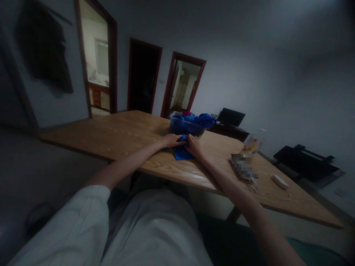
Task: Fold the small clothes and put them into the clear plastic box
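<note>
A blue cloth (183, 153) lies partly folded on the wooden table, in front of the plastic bin. My left hand (172, 140) rests on its left side, fingers reaching over the fabric and closed on it. On the other side, my right hand (194, 145) has its fingers curled onto the cloth, close to the left fingertips. Just beyond both hands stands a clear plastic bin (177, 129) filled with blue cloth pieces (203, 120) and a pink-red one (187, 113). The dim light hides the exact grip of the fingertips.
The wooden table (124, 129) spans the view. To the right lie a blurred-out item (244, 168), a clear patterned bag or container (253, 143) and a white oblong object (280, 181). Doorways, a dark screen (230, 116) and a hanging dark garment (43, 48) are farther off.
</note>
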A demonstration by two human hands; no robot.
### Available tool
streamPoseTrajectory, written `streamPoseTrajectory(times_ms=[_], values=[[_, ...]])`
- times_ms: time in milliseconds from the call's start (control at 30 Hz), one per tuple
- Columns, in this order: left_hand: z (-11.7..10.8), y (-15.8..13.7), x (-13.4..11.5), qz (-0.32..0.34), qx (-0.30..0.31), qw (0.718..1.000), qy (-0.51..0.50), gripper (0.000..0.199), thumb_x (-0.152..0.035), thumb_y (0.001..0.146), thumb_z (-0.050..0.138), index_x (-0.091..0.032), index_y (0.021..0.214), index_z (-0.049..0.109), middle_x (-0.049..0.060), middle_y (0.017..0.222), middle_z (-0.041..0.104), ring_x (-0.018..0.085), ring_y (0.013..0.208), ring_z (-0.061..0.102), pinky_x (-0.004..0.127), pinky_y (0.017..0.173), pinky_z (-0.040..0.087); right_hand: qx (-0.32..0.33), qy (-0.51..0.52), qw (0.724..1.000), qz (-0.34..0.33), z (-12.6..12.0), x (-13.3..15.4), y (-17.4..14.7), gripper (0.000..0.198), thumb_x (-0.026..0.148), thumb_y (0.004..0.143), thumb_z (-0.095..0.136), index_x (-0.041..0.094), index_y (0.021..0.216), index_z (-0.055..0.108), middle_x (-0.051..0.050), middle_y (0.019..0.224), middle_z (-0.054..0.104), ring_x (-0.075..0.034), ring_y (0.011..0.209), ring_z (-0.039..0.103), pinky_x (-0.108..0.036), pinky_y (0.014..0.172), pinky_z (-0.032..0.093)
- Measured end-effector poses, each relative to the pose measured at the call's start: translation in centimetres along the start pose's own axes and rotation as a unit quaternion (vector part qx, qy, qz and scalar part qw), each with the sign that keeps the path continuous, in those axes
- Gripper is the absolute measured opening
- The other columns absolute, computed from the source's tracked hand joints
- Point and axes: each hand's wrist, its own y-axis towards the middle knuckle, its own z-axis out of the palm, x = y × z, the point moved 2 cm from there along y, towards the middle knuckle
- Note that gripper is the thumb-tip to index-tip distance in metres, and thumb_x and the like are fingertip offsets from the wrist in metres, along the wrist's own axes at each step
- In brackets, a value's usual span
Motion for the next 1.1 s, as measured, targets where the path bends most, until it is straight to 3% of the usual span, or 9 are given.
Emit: streamPoseTrajectory(times_ms=[200,400,967,1100], values=[[0.1,0.0,-0.2,-0.008,0.007,1.000,0.024,0.061,-0.066,0.101,0.037,-0.026,0.141,0.059,0.012,0.118,0.076,0.031,0.106,0.074,0.036,0.088,0.054,0.018,0.023,0.999,-0.034,-0.4,0.5,-0.2,0.024,0.030,0.093,0.058,0.018,0.114,0.055,-0.014,0.112,0.066,-0.030,0.104,0.061,-0.041,0.095,0.047],[-0.1,0.0,-0.2,-0.013,0.013,1.000,0.024,0.057,-0.060,0.105,0.031,-0.025,0.134,0.065,0.013,0.116,0.077,0.031,0.106,0.074,0.037,0.091,0.055,0.040,0.063,0.997,-0.031,-0.4,0.1,0.1,0.026,0.033,0.107,0.036,0.020,0.108,0.058,-0.011,0.105,0.068,-0.025,0.095,0.063,-0.038,0.090,0.048],[0.1,-0.1,-0.2,0.008,-0.001,0.999,0.032,0.060,-0.062,0.104,0.027,-0.026,0.138,0.061,0.013,0.118,0.076,0.032,0.104,0.074,0.040,0.090,0.055,0.031,0.072,0.996,-0.031,-0.5,0.1,0.1,0.025,0.032,0.106,0.040,0.020,0.103,0.062,-0.012,0.101,0.069,-0.025,0.087,0.064,-0.039,0.083,0.052],[0.2,0.1,0.0,-0.002,0.000,1.000,0.021,0.058,-0.061,0.104,0.029,-0.029,0.143,0.058,0.012,0.121,0.075,0.033,0.106,0.073,0.041,0.091,0.054,0.038,0.016,0.998,-0.048,-2.3,1.6,1.3,0.025,0.030,0.105,0.042,0.017,0.105,0.064,-0.013,0.101,0.069,-0.027,0.089,0.064,-0.043,0.088,0.050]])
